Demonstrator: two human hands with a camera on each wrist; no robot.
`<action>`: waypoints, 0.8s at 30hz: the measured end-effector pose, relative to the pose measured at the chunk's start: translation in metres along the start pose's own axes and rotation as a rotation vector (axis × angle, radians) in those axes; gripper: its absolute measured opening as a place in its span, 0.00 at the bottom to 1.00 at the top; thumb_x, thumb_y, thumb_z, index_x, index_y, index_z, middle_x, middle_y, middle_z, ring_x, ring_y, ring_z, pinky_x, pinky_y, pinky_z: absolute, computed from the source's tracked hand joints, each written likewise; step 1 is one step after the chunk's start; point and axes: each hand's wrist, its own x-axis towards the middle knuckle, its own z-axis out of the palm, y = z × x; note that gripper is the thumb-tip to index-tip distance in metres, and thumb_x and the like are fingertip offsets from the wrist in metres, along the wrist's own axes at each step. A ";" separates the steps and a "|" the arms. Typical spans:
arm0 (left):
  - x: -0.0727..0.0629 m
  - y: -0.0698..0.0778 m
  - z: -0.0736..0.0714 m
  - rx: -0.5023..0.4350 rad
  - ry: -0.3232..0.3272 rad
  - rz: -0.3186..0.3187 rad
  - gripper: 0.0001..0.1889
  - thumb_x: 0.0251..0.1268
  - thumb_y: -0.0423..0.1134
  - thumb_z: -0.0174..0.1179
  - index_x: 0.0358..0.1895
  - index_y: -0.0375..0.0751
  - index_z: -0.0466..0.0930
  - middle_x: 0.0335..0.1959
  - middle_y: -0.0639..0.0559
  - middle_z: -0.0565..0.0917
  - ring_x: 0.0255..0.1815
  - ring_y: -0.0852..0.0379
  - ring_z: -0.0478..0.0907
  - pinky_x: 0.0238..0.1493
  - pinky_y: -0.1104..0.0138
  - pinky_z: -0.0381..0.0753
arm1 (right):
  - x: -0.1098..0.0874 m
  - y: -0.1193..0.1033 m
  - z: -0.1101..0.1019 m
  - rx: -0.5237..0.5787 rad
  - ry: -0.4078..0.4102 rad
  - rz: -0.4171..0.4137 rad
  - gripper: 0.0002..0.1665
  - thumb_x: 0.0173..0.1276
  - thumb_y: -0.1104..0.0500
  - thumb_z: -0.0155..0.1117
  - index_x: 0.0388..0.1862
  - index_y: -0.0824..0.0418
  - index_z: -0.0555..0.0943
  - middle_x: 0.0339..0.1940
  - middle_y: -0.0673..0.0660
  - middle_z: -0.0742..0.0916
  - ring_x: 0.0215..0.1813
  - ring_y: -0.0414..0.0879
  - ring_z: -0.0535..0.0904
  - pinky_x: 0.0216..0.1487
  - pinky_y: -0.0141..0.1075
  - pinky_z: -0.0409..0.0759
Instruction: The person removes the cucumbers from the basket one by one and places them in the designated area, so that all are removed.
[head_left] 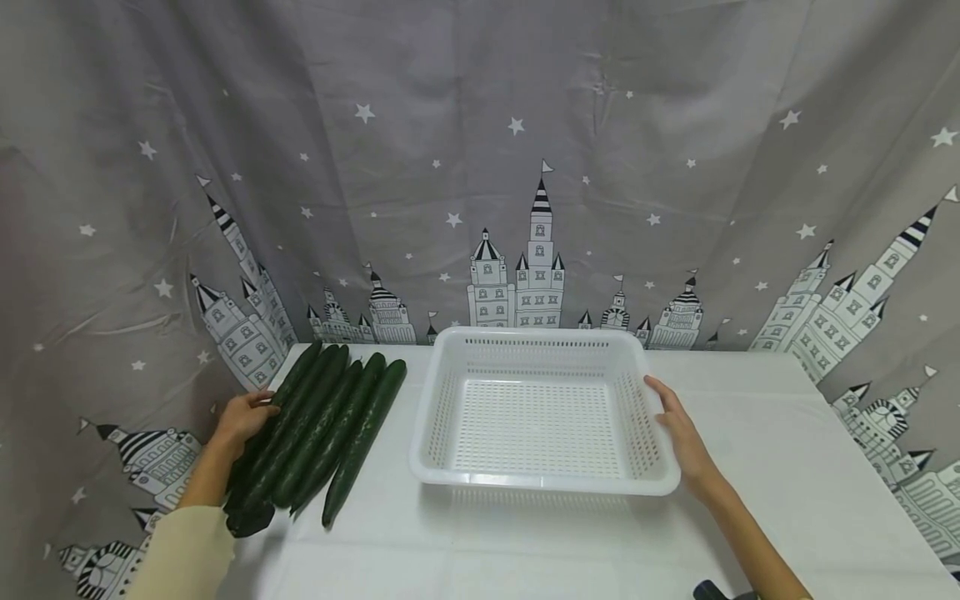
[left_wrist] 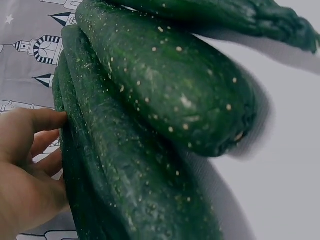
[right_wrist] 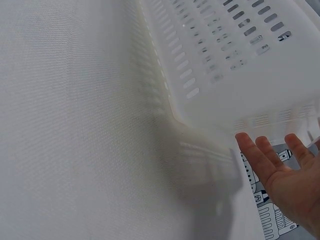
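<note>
Several long dark green cucumbers (head_left: 318,433) lie side by side on the left of the white table. My left hand (head_left: 243,419) is at the outer side of the leftmost ones. In the left wrist view its fingertips (left_wrist: 59,119) touch a cucumber's side, without wrapping round it. A white plastic basket (head_left: 540,481) with slotted walls stands at the middle, nothing inside. My right hand (head_left: 681,433) is at its right side, fingers on the outer wall just under the rim. In the right wrist view the fingers (right_wrist: 257,155) are straight and spread against the basket wall.
A grey curtain (head_left: 517,192) printed with castles and stars hangs behind and along both sides of the white table (head_left: 360,562). A dark wrist device (head_left: 708,591) shows at the bottom edge by the right forearm.
</note>
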 end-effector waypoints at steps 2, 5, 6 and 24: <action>0.000 -0.001 -0.002 0.012 -0.009 0.016 0.27 0.71 0.31 0.48 0.67 0.15 0.59 0.66 0.18 0.63 0.64 0.25 0.64 0.62 0.43 0.68 | 0.000 0.000 0.000 0.002 0.003 0.002 0.36 0.76 0.62 0.31 0.82 0.62 0.45 0.82 0.65 0.47 0.79 0.68 0.44 0.71 0.42 0.57; -0.002 0.000 -0.005 0.032 -0.036 0.038 0.28 0.71 0.32 0.47 0.67 0.14 0.57 0.65 0.17 0.63 0.63 0.25 0.64 0.61 0.43 0.68 | 0.001 -0.001 0.001 0.003 0.006 0.002 0.36 0.75 0.63 0.31 0.82 0.62 0.45 0.82 0.64 0.47 0.79 0.66 0.43 0.73 0.56 0.49; -0.002 0.000 -0.005 0.038 -0.047 0.038 0.28 0.72 0.32 0.46 0.68 0.14 0.56 0.65 0.16 0.62 0.64 0.24 0.64 0.62 0.42 0.67 | 0.001 -0.001 0.001 0.003 0.006 0.000 0.36 0.75 0.63 0.31 0.82 0.62 0.45 0.82 0.64 0.47 0.79 0.67 0.43 0.72 0.57 0.49; 0.004 0.015 -0.005 0.226 -0.003 0.089 0.32 0.75 0.38 0.46 0.73 0.21 0.51 0.68 0.17 0.59 0.67 0.21 0.58 0.65 0.32 0.53 | 0.000 -0.001 -0.004 -0.038 -0.002 0.028 0.36 0.75 0.64 0.31 0.82 0.63 0.45 0.81 0.67 0.47 0.77 0.70 0.46 0.69 0.62 0.56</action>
